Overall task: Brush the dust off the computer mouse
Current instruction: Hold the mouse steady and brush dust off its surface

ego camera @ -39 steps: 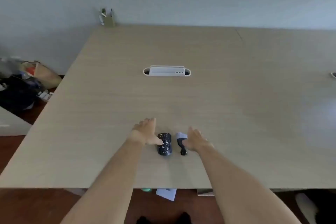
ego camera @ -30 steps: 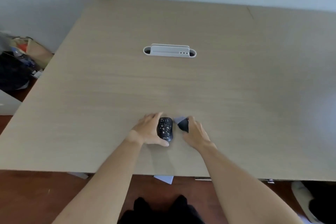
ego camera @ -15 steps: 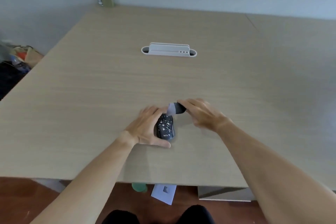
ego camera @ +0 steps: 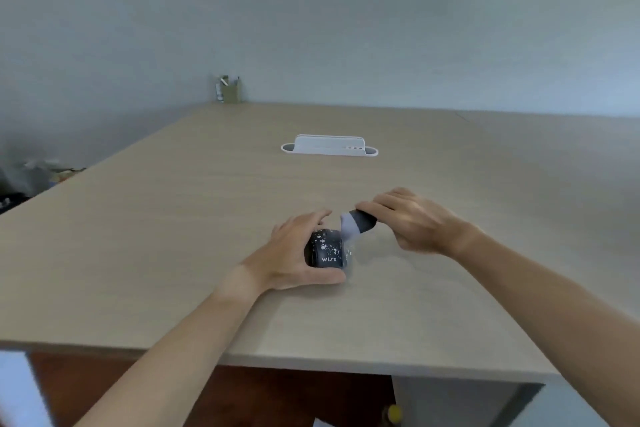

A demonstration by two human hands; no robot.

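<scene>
While left hand [ego camera: 294, 253] gripped the mouse [ego camera: 325, 250] steady on the surface [ego camera: 173, 218], right hand [ego camera: 412, 222] clutched the brush [ego camera: 356, 222], bristles at mouse's 1 o'clock.

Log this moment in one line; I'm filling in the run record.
left hand: steadying computer mouse on desk | right hand: holding brush | bristles at mouse's far end | white specks on mouse

Pale grey wall [ego camera: 346, 10], light wood desk [ego camera: 173, 218]

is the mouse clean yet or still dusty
Still dusty: white specks dot the mouse top, and the brush bristles touch its far right edge.
</scene>
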